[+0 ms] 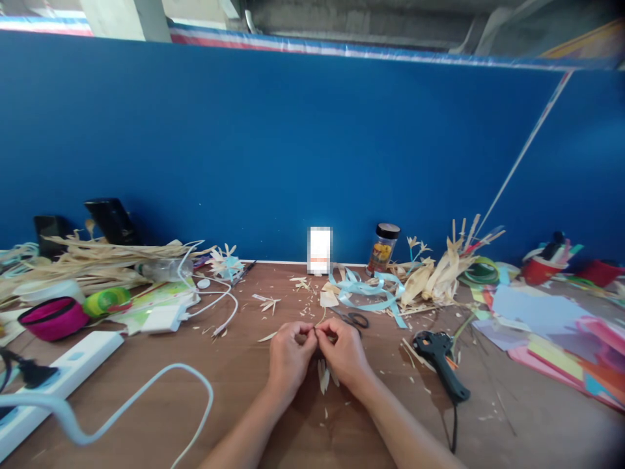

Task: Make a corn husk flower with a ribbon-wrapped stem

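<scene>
My left hand [291, 357] and my right hand [342, 352] meet over the middle of the table, thumbs and forefingers pinched together at the tips. Between them is a small piece of dried corn husk, mostly hidden by the fingers; a thin pale strand [321, 318] sticks up from the pinch. Below the hands, narrow petal-shaped husk pieces [323, 378] show; whether they hang from the pinch or lie on the table I cannot tell. Dark-handled scissors [359, 319] lie just beyond my right hand. Husk scraps [269, 304] are scattered ahead of my left hand.
Right of my hands lies a black glue gun [442, 365] with its cord. Light blue ribbon [374, 293], a black-lidded jar [384, 249] and a husk bundle [439, 280] stand farther back. Coloured paper [532, 309] lies right; a white power strip [63, 384] and cable are left.
</scene>
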The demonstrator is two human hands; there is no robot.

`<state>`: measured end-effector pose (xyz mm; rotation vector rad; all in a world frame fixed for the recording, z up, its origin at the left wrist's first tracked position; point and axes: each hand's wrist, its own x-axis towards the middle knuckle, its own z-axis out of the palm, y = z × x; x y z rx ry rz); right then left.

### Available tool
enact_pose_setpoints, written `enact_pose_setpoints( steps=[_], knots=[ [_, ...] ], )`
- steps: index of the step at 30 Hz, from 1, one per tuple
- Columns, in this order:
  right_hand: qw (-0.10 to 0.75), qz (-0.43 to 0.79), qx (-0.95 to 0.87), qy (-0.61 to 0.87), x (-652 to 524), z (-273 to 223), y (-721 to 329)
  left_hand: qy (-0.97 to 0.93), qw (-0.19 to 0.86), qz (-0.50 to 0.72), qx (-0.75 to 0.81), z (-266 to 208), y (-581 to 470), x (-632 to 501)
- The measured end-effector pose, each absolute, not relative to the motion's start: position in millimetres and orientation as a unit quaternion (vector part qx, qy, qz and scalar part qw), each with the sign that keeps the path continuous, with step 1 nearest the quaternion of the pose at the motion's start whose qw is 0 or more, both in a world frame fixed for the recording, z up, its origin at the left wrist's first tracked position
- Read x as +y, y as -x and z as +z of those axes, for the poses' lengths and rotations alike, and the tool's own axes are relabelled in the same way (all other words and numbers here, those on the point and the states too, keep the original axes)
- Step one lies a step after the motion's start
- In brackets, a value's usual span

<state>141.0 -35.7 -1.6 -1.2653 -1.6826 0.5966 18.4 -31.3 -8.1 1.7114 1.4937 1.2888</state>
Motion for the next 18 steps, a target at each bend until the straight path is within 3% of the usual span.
enact_pose_setpoints(
  steps=[4,10,14,18],
  knots=[
    [0.504,0.371,-0.591,0.509,-31,-5,-140,-0.642,0.245,0.486,0.540,-3,-20,-35],
    [0.536,0.577,-0.415,0.456,-33,4,-134,-0.709,0.081,0.517,0.473,0,-19,-37],
    [0.531,0.579,-0.415,0.459,-32,6,-137,-0.739,0.061,0.493,0.454,3,-18,-37],
    [0.525,0.492,-0.501,0.481,-27,-1,-146,-0.745,0.108,0.458,0.472,5,-16,-36]
  ],
)
